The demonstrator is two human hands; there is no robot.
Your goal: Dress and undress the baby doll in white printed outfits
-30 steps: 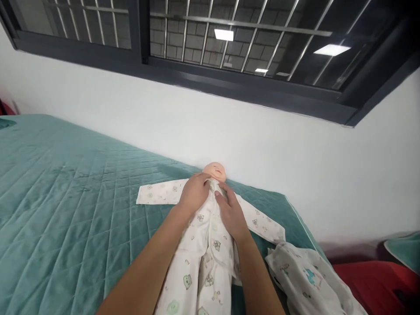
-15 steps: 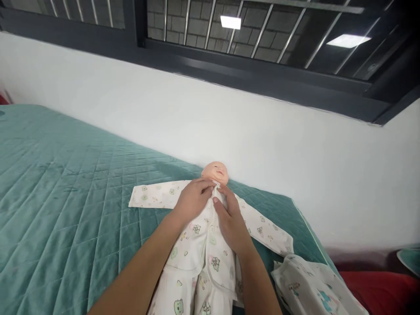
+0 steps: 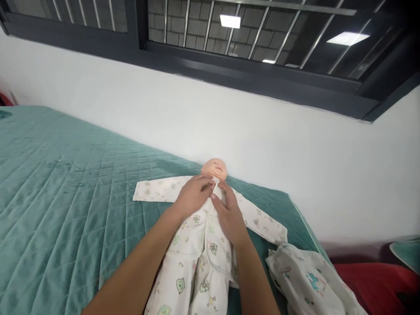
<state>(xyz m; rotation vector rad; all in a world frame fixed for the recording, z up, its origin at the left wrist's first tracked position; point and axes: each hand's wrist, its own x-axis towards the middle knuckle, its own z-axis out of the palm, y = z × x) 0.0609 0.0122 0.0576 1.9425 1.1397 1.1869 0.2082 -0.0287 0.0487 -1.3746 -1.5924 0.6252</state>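
Note:
A baby doll (image 3: 214, 168) lies on its back, its bald head toward the wall. It wears a white baby shirt (image 3: 216, 249) printed with small bears, sleeves spread to both sides, and matching trousers (image 3: 180, 284). At the collar, my left hand (image 3: 196, 192) is closed on the shirt's front edge from the left. My right hand (image 3: 229, 210) pinches the opposite edge, thumb and fingers just below the doll's chin. Below my hands the front of the shirt parts over the trousers. Any fastener between my fingertips is hidden.
A green quilted cover (image 3: 82, 192) spreads under the doll. Folded white printed cloth (image 3: 308, 275) lies at the lower right, beside something red (image 3: 377, 284). Behind stands a white wall (image 3: 262, 144) below a dark-framed window (image 3: 203, 72) with metal bars.
The view has shifted slightly, so the doll and the cloth appear a little higher. Both hands stay at the collar with almost the same grip.

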